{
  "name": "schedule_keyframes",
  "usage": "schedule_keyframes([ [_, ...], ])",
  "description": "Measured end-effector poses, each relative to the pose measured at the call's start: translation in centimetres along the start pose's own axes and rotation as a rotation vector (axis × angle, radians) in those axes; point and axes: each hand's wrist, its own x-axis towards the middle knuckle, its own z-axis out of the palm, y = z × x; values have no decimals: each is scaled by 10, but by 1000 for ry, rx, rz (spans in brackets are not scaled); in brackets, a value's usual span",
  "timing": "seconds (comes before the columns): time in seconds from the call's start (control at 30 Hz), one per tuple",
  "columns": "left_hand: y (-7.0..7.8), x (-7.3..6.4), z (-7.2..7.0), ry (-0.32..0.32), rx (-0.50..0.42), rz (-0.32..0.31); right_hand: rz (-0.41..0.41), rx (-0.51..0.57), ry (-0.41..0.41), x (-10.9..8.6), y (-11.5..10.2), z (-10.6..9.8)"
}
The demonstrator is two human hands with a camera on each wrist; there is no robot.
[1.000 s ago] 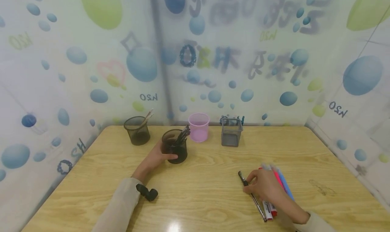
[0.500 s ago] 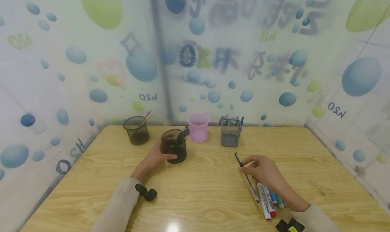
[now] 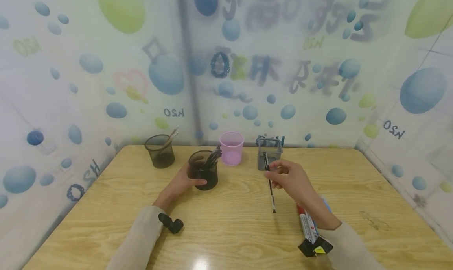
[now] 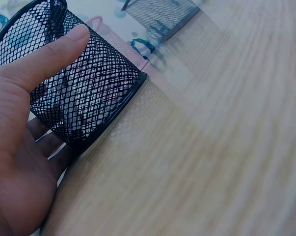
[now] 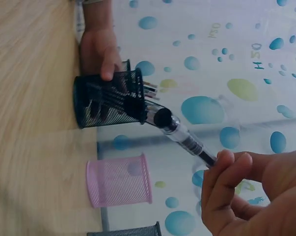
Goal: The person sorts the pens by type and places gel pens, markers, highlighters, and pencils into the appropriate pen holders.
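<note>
My left hand grips a round black mesh pen cup, thumb across its near side and fingers round the back, as the left wrist view shows. Several dark pens lean in that cup toward its right. My right hand pinches a slim pen with a clear barrel and black ends between thumb and fingertips. The pen hangs above the table, its dark upper end overlapping the grey square mesh holder in the head view. In the right wrist view, the pen slants across in front of the black cup's rim.
At the back left stands another black mesh cup with brushes. A pink mesh cup is behind the held cup. Several markers lie under the right forearm. Printed curtains or walls enclose the table.
My right hand has lifted the pen from beside the markers and carried it up, leftward and away from me. The markers have shifted a little. My left hand keeps its hold on the cup.
</note>
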Motion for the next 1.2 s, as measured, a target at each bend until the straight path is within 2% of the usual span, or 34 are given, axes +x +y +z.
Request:
schedule_keyframes([
  [0.37,-4,1,1,-24,-31,34,-17,292,66,16,-26,22],
  [0.63,-3,1,1,-16,-15,12,-43,428,120,25,-39,40],
  [0.83,-2,1,0,-9,-15,1,-96,481,179,32,-43,57],
  [1.0,-2,1,-1,-6,-5,20,-158,486,257,37,-46,75],
  [1.1,-2,2,-1,-14,-19,38,-166,482,288,39,-48,83],
  [1.2,-2,2,0,-10,-14,28,-170,459,310,42,-49,89],
])
